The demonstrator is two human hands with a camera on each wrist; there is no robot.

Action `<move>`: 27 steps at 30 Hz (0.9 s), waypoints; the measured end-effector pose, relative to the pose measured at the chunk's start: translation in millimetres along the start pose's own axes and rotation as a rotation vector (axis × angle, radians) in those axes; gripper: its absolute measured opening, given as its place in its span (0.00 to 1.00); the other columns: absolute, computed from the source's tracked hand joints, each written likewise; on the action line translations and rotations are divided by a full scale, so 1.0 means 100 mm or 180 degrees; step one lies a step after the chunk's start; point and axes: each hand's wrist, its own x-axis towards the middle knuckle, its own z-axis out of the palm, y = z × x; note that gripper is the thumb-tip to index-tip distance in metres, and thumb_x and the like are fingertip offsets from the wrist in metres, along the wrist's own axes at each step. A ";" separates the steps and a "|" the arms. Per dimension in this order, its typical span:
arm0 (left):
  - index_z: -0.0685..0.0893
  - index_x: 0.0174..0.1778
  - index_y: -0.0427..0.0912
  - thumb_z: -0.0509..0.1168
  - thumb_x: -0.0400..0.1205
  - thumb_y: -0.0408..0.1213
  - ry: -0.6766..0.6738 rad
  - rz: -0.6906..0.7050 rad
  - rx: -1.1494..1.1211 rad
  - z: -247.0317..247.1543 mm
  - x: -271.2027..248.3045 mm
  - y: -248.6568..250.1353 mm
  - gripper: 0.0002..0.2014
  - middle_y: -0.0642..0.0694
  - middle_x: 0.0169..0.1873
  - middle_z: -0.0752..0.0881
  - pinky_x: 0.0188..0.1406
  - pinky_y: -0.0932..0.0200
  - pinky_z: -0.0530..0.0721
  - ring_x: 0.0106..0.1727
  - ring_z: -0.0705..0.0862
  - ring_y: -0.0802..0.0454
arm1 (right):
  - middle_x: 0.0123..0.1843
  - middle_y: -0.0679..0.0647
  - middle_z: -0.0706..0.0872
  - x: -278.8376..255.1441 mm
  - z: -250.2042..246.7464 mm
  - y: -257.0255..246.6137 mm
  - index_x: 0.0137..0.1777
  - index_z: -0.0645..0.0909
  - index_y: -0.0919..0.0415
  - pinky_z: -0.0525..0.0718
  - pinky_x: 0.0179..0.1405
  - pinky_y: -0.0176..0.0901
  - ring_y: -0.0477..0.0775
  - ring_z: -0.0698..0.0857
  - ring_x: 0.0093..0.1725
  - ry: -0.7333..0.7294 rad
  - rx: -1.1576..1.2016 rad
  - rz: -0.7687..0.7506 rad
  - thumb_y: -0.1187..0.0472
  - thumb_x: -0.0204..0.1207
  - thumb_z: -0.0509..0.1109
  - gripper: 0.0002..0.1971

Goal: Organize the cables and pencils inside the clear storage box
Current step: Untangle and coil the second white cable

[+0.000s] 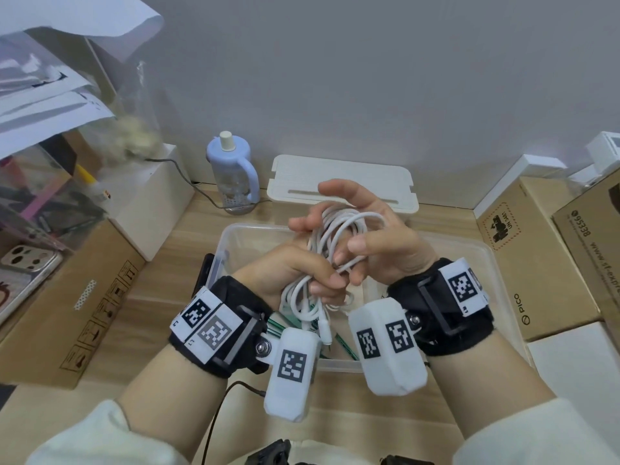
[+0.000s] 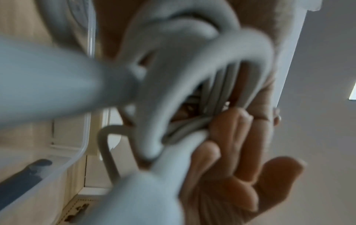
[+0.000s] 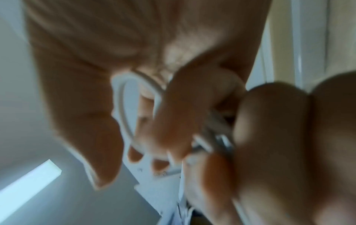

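Both hands hover over the clear storage box (image 1: 488, 260) with a white cable (image 1: 339, 229) between them. My left hand (image 1: 302, 273) grips the lower part of the coiled bundle in a fist. My right hand (image 1: 379, 243) has the upper loops wound round its fingers, with thumb and curled fingers pinching a strand. The cable's plug (image 1: 326, 332) dangles toward the box. Green pencils (image 1: 345, 345) lie on the box floor, partly hidden by the wrist cameras. The left wrist view shows blurred cable loops (image 2: 173, 85) close up; the right wrist view shows a cable loop (image 3: 123, 115) beside the fingers.
The white lid (image 1: 342, 182) lies behind the box by the wall. A pale blue bottle (image 1: 231, 169) stands at back left. Cardboard boxes flank the workspace at the left (image 1: 84, 297) and right (image 1: 536, 263). A thin black cord (image 1: 214, 414) crosses the wooden desk near me.
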 end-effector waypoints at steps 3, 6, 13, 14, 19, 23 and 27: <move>0.73 0.40 0.33 0.64 0.65 0.17 0.0248 -0.0029 -0.0200 0.00 0.04 0.01 0.12 0.42 0.28 0.83 0.21 0.67 0.75 0.16 0.72 0.61 | 0.32 0.49 0.87 0.06 0.07 0.00 0.39 0.83 0.50 0.85 0.41 0.49 0.67 0.81 0.45 0.0886 -0.0318 -0.0014 0.56 0.55 0.82 0.13; 0.75 0.30 0.40 0.59 0.67 0.15 0.0662 -0.0069 -0.0200 -0.01 0.10 0.01 0.13 0.40 0.29 0.85 0.19 0.66 0.76 0.14 0.71 0.60 | 0.25 0.49 0.85 0.09 0.09 0.03 0.37 0.83 0.52 0.75 0.52 0.69 0.58 0.81 0.31 0.1645 -0.0588 -0.0120 0.56 0.64 0.74 0.04; 0.71 0.35 0.42 0.55 0.73 0.20 0.0658 -0.0189 0.0000 0.00 0.11 0.07 0.11 0.47 0.24 0.85 0.24 0.67 0.77 0.18 0.73 0.61 | 0.25 0.49 0.78 0.10 0.13 0.06 0.43 0.80 0.58 0.88 0.39 0.48 0.48 0.81 0.22 0.2193 -0.0367 -0.0503 0.63 0.72 0.68 0.02; 0.71 0.37 0.41 0.55 0.73 0.21 0.0664 -0.0167 -0.0001 -0.01 0.12 0.08 0.10 0.46 0.26 0.85 0.24 0.67 0.77 0.19 0.73 0.61 | 0.25 0.50 0.78 0.11 0.12 0.06 0.43 0.79 0.58 0.88 0.38 0.48 0.49 0.81 0.22 0.2242 -0.0341 -0.0559 0.62 0.70 0.68 0.03; 0.78 0.40 0.35 0.57 0.74 0.21 0.0584 -0.0207 0.0148 -0.04 0.15 0.04 0.07 0.40 0.32 0.85 0.27 0.63 0.80 0.21 0.74 0.58 | 0.25 0.49 0.79 0.11 0.06 0.06 0.43 0.79 0.59 0.89 0.36 0.47 0.49 0.81 0.21 0.2209 -0.0459 -0.0631 0.67 0.73 0.68 0.04; 0.75 0.38 0.34 0.61 0.69 0.20 0.0971 -0.0116 0.0869 -0.06 0.16 0.03 0.06 0.39 0.27 0.81 0.27 0.62 0.79 0.20 0.75 0.54 | 0.25 0.52 0.76 0.19 0.09 0.07 0.41 0.77 0.56 0.83 0.25 0.43 0.51 0.77 0.20 0.1951 -0.0510 -0.0579 0.69 0.76 0.65 0.07; 0.75 0.42 0.33 0.63 0.72 0.18 0.1235 -0.0008 0.1644 -0.14 0.17 0.00 0.08 0.38 0.27 0.84 0.33 0.59 0.84 0.26 0.82 0.48 | 0.24 0.53 0.71 0.30 0.10 0.14 0.43 0.71 0.57 0.72 0.17 0.34 0.48 0.68 0.15 0.2104 -0.0128 -0.0515 0.68 0.81 0.59 0.07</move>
